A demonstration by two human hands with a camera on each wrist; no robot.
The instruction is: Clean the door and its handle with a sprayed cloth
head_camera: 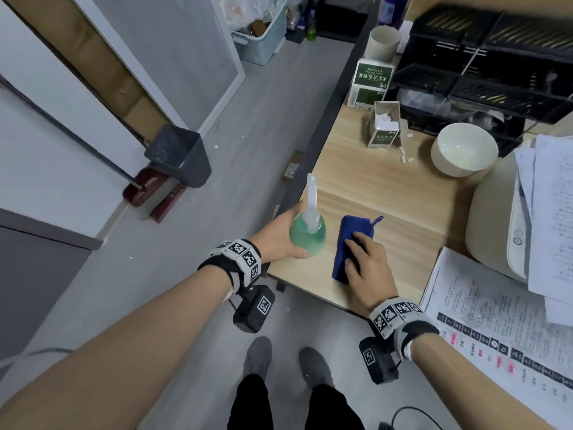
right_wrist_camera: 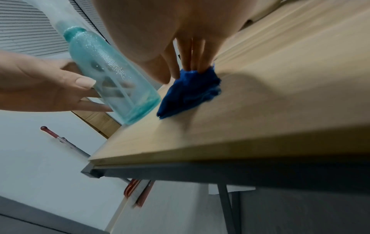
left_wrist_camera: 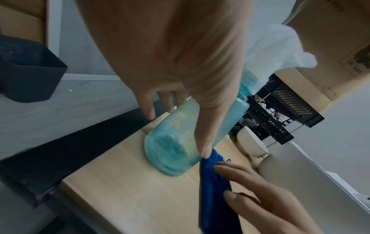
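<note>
I see the blue cloth (head_camera: 353, 243) folded on the wooden counter (head_camera: 387, 193), my right hand (head_camera: 367, 268) pressing flat fingers on its near end. Just left, my left hand (head_camera: 279, 237) curls round the green spray bottle (head_camera: 307, 234), standing at the counter's edge. Beyond sit a bowl (head_camera: 463, 148) and black rack (head_camera: 483, 66); grey floor (head_camera: 248, 150) lies left.

The cloth (head_camera: 353, 243) is deep blue. The spray bottle (head_camera: 307, 234) is clear teal green with a whitish nozzle. The table (head_camera: 387, 193) is pale wood grain with a dark edge. The bowl (head_camera: 463, 150) is cream; the boxes (head_camera: 372, 79) are green and white; the rack (head_camera: 483, 57) is black.
</note>
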